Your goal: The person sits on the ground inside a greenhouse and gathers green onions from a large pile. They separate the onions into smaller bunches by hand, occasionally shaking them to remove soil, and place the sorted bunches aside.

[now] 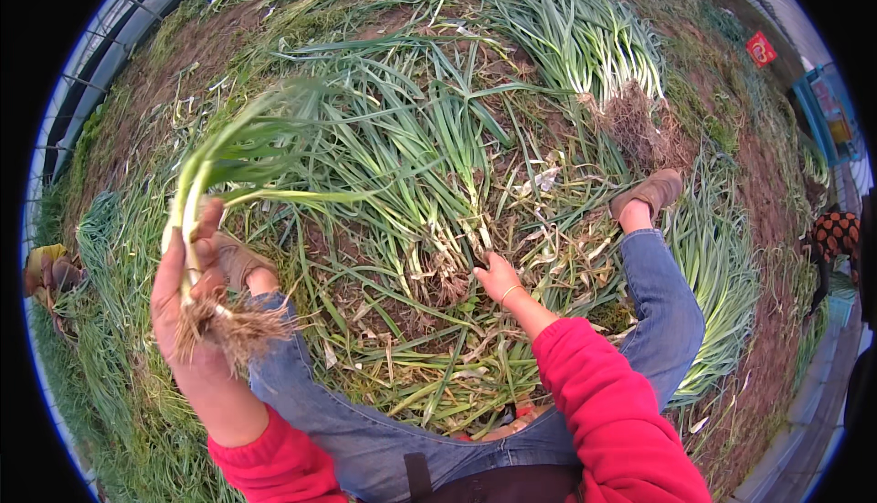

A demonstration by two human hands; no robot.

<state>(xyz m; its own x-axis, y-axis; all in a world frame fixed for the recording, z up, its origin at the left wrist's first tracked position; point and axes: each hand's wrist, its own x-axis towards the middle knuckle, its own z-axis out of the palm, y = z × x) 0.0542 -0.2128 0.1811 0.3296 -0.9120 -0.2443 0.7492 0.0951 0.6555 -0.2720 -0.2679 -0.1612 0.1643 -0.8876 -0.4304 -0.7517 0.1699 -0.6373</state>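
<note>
My left hand (199, 284) is raised at the left, closed around a few green onions (179, 212). Their leaves blur up and to the right, and the brown roots (233, 325) hang below my fingers. My right hand (500, 278) reaches to the root ends of a loose pile of green onions (425, 153) on the ground between my legs. Its fingertips are at the base of a pale stalk (484, 232); whether they grip it is hidden.
An aligned green onion bundle (589, 44) lies beyond my right shoe (647, 194); another heap (716, 284) lies outside my right leg. Trimmed leaves (438, 379) litter the soil. A blue crate (825, 116) stands far right. Other people are at the left and right edges.
</note>
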